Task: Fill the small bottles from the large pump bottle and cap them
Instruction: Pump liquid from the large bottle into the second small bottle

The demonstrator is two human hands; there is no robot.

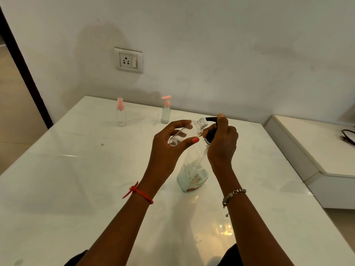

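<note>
My left hand (171,145) grips a small clear bottle (185,134), tilted with its open threaded neck toward the black pump nozzle. My right hand (222,144) is wrapped around the black pump head (211,120) of the large clear bottle (193,175), which stands on the white table (76,179) with pale liquid low in it. The index finger rests on top of the pump. Two more small bottles stand at the back: a clear spray bottle with a pink cap (121,112) and a pink-pump bottle holding pale liquid (166,110).
A wall with a power socket (128,60) rises behind the table. A lower white ledge (315,150) with a black cable (347,136) adjoins the table's right side. A dark door frame (23,70) runs along the left.
</note>
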